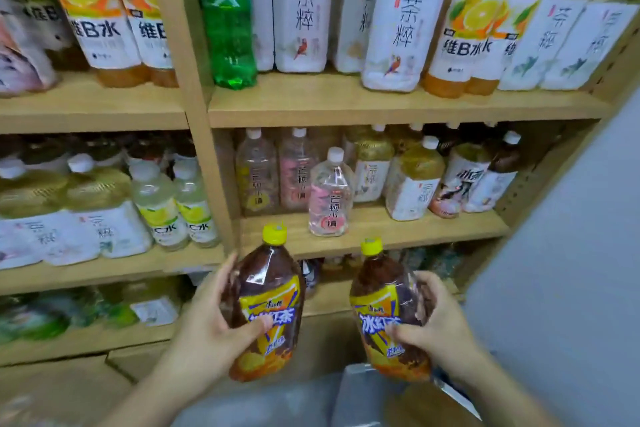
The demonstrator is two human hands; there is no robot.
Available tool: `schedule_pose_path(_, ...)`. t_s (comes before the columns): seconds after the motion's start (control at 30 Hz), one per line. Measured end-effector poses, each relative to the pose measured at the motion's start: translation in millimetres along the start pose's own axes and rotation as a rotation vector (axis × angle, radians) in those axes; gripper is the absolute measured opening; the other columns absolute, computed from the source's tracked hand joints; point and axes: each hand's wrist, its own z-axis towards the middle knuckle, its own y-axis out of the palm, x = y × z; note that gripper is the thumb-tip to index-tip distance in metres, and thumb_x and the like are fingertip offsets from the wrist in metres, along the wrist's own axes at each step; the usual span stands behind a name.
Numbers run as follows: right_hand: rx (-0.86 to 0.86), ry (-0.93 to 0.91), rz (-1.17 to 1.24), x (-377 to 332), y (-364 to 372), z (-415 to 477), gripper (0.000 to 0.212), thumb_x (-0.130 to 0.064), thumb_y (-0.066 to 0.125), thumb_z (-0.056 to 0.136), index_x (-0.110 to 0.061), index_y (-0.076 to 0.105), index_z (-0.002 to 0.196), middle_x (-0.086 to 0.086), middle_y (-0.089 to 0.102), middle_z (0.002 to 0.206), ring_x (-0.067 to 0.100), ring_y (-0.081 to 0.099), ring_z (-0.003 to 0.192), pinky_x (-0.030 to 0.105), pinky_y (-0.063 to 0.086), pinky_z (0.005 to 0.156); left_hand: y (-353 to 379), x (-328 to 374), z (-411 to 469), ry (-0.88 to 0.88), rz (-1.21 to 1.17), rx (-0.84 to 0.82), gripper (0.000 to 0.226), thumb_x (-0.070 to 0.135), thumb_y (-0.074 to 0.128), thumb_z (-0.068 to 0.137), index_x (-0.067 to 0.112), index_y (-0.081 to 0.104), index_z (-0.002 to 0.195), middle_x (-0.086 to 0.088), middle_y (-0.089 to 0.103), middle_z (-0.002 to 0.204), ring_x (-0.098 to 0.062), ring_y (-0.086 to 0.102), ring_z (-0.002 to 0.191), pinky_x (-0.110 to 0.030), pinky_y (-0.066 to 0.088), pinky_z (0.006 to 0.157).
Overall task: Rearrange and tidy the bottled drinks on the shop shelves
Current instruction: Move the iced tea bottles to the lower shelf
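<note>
head view: my left hand (207, 329) and right hand (440, 322) each wrap one tea bottle (266, 308), standing up, just below the shelf gap (277, 236).

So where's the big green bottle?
The green bottle stands on the top shelf, at the left end just right of the wooden post, beside the white tea bottles.
</note>
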Motion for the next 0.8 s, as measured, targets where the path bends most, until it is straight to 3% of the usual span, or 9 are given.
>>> schedule_pose_path(0.07,-0.018,0.067,0.017,35,1,13,0.088,-0.023,0.096,0.041,-0.021,0.055,0.119,0.003,0.076,0.11,0.022,0.074,0.102,0.054,0.054,0.098,16,-32,11,-0.039,0.025,-0.03,0.117,0.049,0.097,0.05,0.027,0.041,0.15,0.0,0.055,0.146,-0.016,0.061,0.127,-0.047,0.047,0.109)
schedule_pose_path(0.13,-0.019,0.128,0.006,68,4,27,0.09,-0.026,0.096,0.039,-0.023,0.054,0.119,0.0,0.076,0.109,0.02,0.074,0.101,0.052,0.056,0.097,34,-68,23,-0.074,0.046,-0.057,0.108,0.033,0.096,0.056,0.028,0.042,0.149,-0.002,0.056,0.144,-0.016,0.062,0.126,-0.049,0.048,0.109)
schedule_pose_path(0.27,-0.064,0.208,-0.015,124,11,55,0.089,-0.028,0.096,0.039,-0.03,0.053,0.117,-0.004,0.076,0.109,0.017,0.074,0.1,0.05,0.058,0.094,69,-134,48,-0.087,0.122,-0.095,0.1,0.04,0.093,0.056,0.047,0.044,0.143,0.004,0.053,0.145,-0.014,0.059,0.128,-0.048,0.047,0.109)
schedule_pose_path(0.33,-0.05,0.254,-0.024,150,16,69,0.089,-0.024,0.097,0.042,-0.023,0.053,0.12,0.003,0.076,0.108,0.02,0.074,0.099,0.051,0.059,0.092,85,-161,62,-0.072,0.178,-0.095,0.097,0.039,0.092,0.056,0.049,0.044,0.14,0.008,0.05,0.142,-0.007,0.057,0.127,-0.04,0.047,0.11)
schedule_pose_path(0.47,-0.026,0.319,-0.089,190,22,98,0.085,-0.015,0.096,0.051,-0.018,0.051,0.123,0.0,0.074,0.107,0.015,0.073,0.095,0.041,0.06,0.086,117,-202,91,-0.043,0.281,-0.117,0.092,0.014,0.091,0.072,0.036,0.041,0.146,0.008,0.05,0.132,0.016,0.052,0.113,-0.005,0.04,0.096)
schedule_pose_path(0.53,-0.011,0.313,-0.089,206,20,115,0.085,-0.021,0.095,0.044,-0.023,0.051,0.117,0.002,0.074,0.108,0.019,0.073,0.099,0.05,0.058,0.091,130,-223,107,-0.009,0.333,-0.118,0.094,0.016,0.091,0.072,0.037,0.039,0.148,0.008,0.047,0.136,0.013,0.05,0.118,-0.012,0.039,0.105)
schedule_pose_path(0.6,0.021,0.309,-0.07,222,15,135,0.087,-0.013,0.096,0.047,-0.02,0.051,0.121,0.005,0.074,0.109,0.024,0.074,0.099,0.054,0.058,0.091,145,-239,124,0.027,0.392,-0.123,0.098,0.022,0.09,0.073,0.033,0.035,0.153,0.008,0.041,0.145,0.0,0.044,0.13,-0.021,0.032,0.113)
schedule_pose_path(0.67,0.054,0.296,-0.044,231,12,154,0.086,0.0,0.095,0.055,-0.015,0.048,0.125,0.01,0.074,0.109,0.026,0.074,0.098,0.054,0.059,0.089,160,-252,141,0.073,0.41,-0.108,0.098,0.027,0.089,0.075,0.032,0.032,0.154,0.011,0.037,0.147,-0.003,0.038,0.135,-0.02,0.027,0.113)
schedule_pose_path(0.8,0.055,0.223,-0.008,244,6,190,0.089,0.002,0.094,0.062,-0.016,0.042,0.131,0.006,0.072,0.114,0.022,0.071,0.104,0.045,0.059,0.091,192,-269,171,0.159,0.383,-0.052,0.095,0.026,0.086,0.079,0.031,0.029,0.155,0.011,0.036,0.142,-0.003,0.038,0.131,-0.023,0.031,0.112)
